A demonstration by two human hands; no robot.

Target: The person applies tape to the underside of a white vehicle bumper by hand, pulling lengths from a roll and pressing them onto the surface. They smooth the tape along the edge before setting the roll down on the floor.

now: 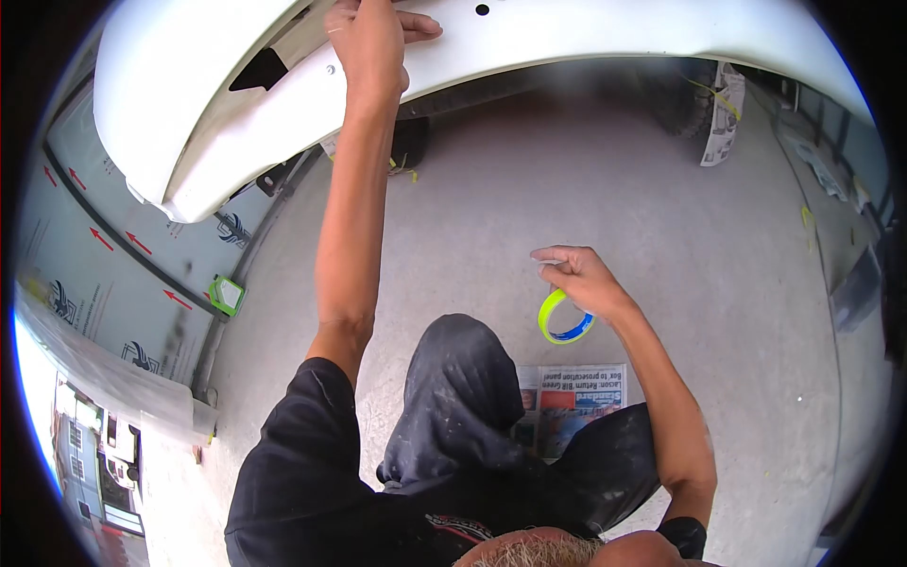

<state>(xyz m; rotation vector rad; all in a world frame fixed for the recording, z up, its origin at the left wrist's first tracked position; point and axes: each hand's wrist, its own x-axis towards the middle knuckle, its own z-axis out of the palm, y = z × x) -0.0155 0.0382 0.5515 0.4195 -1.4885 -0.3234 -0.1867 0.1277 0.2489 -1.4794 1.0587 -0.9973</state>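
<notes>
My left hand (367, 47) is raised against a white car bumper (529, 42) at the top of the view. Its fingers are bent and closed, two of them lying along the white surface; the fingertips run up to the frame's edge, and what they pinch is hidden. Lower down and to the right, my right hand (581, 276) is closed, with a roll of yellow-green masking tape (545, 319) hanging below its fingers. Blue print shows inside the roll's ring. The thumb and forefinger point left, close together.
Newspaper (576, 378) lies on the concrete floor (472, 217) by my knee (458, 378). A paper-covered wheel (694, 104) stands beyond the bumper. On the left are a plastic-like sheet wall with red arrows (104, 198) and a green-and-white container (226, 295).
</notes>
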